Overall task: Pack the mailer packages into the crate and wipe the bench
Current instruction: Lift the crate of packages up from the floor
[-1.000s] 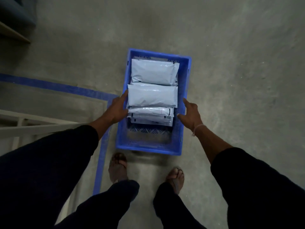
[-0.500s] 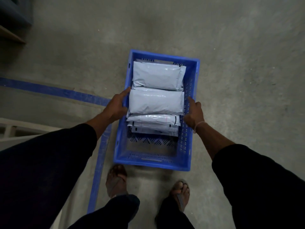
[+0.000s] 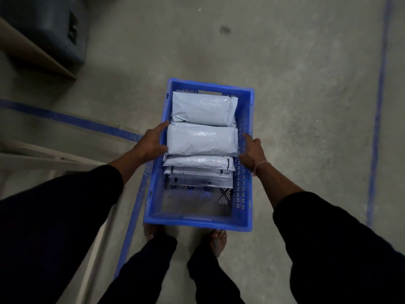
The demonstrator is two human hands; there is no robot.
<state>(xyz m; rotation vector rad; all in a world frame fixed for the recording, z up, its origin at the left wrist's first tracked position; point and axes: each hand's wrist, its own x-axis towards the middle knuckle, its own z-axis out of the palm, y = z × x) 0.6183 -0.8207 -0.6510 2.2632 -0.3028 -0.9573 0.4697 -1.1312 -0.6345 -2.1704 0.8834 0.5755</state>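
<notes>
A blue plastic crate (image 3: 197, 222) hangs above the concrete floor in front of me, its near edge covering my toes. Inside lie several white mailer packages: one (image 3: 203, 108) at the far end, one (image 3: 202, 139) on top in the middle, and a stepped stack (image 3: 197, 172) below it. The near third of the crate floor is bare. My left hand (image 3: 151, 143) grips the left wall, fingers inside against the middle mailer. My right hand (image 3: 251, 153) grips the right wall, with a thread band on the wrist.
A pale bench frame (image 3: 43, 154) stands at my left. Blue tape lines (image 3: 65, 118) cross the floor at left, and another line (image 3: 377, 128) runs along the right. A dark grey bin (image 3: 50, 25) and a wooden board edge (image 3: 32, 51) sit at top left.
The crate has come up off the floor and closer to me, now overlapping my feet. My right hand went from beside the rim to gripping the right wall.
</notes>
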